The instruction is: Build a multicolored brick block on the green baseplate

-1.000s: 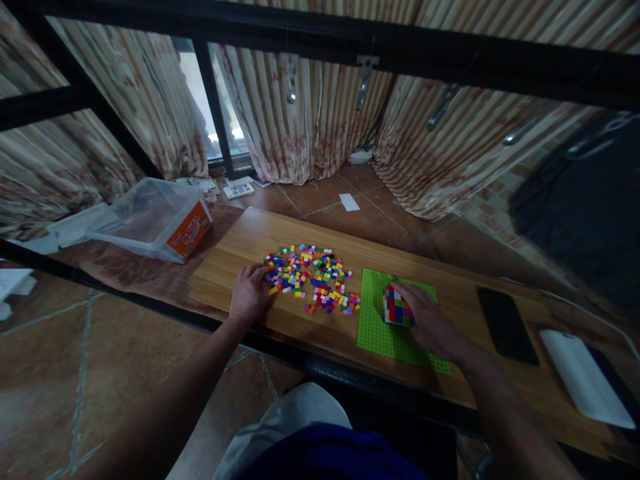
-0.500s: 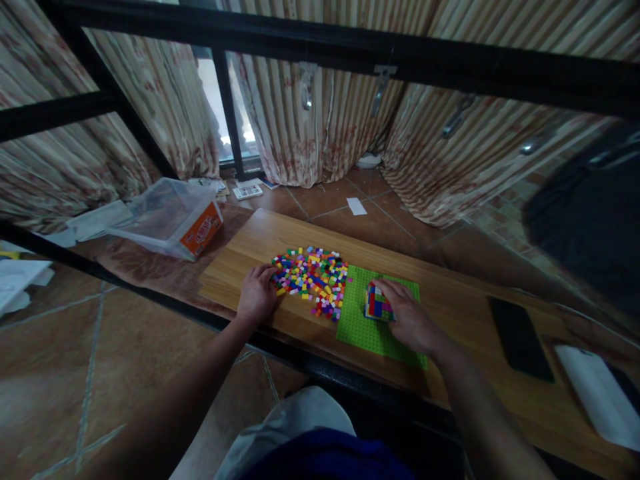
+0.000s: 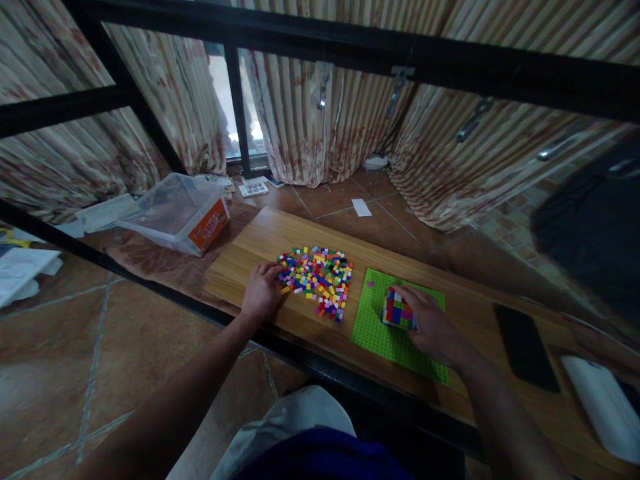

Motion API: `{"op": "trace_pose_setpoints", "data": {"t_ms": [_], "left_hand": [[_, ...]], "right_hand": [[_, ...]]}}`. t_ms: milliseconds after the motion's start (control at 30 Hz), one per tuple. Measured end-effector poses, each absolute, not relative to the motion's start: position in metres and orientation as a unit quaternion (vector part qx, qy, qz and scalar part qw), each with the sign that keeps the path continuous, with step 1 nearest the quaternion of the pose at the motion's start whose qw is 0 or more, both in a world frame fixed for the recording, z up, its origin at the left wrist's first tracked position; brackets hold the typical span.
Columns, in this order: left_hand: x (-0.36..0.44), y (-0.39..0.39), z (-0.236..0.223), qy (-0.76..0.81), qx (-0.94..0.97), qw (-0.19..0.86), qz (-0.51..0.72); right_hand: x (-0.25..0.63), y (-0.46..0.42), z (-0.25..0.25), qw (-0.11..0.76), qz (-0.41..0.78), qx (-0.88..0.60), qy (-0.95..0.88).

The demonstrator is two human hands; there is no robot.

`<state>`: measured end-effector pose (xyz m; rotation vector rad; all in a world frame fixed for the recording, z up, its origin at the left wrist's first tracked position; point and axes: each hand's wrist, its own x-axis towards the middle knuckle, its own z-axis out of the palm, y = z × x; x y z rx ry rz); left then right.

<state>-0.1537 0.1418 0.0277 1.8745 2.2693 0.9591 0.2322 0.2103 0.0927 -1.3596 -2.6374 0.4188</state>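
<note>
The right hand (image 3: pixel 434 328) pinches a multicoloured block (image 3: pixel 396 313) over a green plate (image 3: pixel 377 345); whether block and plate touch cannot be told. The left hand (image 3: pixel 263 291), fingers curled, is at the left edge of the loose bricks (image 3: pixel 317 277); whether it pinches one cannot be told. A pink brick (image 3: pixel 370 284) sits near the plate's far left corner. A narrow strip of wood separates pile and plate; a broader stretch runs left to the end of the bench (image 3: pixel 250 253). Right of the plate lie a dark slab (image 3: pixel 526 348) and a white case (image 3: pixel 605 407). A see-through box (image 3: pixel 170 207) stands beyond the bench's left end.
</note>
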Motion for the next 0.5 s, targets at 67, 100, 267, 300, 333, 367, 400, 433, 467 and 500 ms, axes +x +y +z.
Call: {"op": "trace_pose_setpoints", "data": {"t_ms": [67, 100, 267, 300, 333, 367, 400, 433, 467, 500], "left_hand": [[-0.154, 0.142, 0.029, 0.733, 0.607, 0.025, 0.306], [-0.154, 0.142, 0.029, 0.733, 0.608, 0.024, 0.305], [-0.153, 0.141, 0.031, 0.733, 0.607, 0.027, 0.306], [-0.153, 0.141, 0.031, 0.733, 0.607, 0.028, 0.307], [-0.153, 0.141, 0.031, 0.732, 0.607, 0.028, 0.308], [-0.153, 0.141, 0.031, 0.731, 0.608, 0.027, 0.309], [-0.153, 0.141, 0.031, 0.73, 0.608, 0.027, 0.31], [-0.153, 0.141, 0.031, 0.73, 0.608, 0.026, 0.311], [-0.153, 0.141, 0.031, 0.73, 0.608, 0.026, 0.311], [-0.152, 0.141, 0.031, 0.731, 0.608, 0.026, 0.31]], "right_hand": [[0.223, 0.209, 0.103, 0.069, 0.133, -0.437, -0.887], [0.218, 0.209, 0.107, 0.068, 0.13, -0.431, -0.891], [0.21, 0.207, 0.113, 0.044, 0.12, -0.441, -0.889], [0.212, 0.206, 0.11, 0.041, 0.122, -0.445, -0.886], [0.216, 0.205, 0.107, 0.04, 0.126, -0.448, -0.884], [0.22, 0.204, 0.103, 0.042, 0.13, -0.452, -0.882], [0.225, 0.203, 0.098, 0.045, 0.133, -0.456, -0.879], [0.23, 0.202, 0.094, 0.048, 0.135, -0.462, -0.875], [0.235, 0.201, 0.089, 0.05, 0.138, -0.468, -0.871], [0.24, 0.201, 0.085, 0.052, 0.139, -0.476, -0.867]]}}
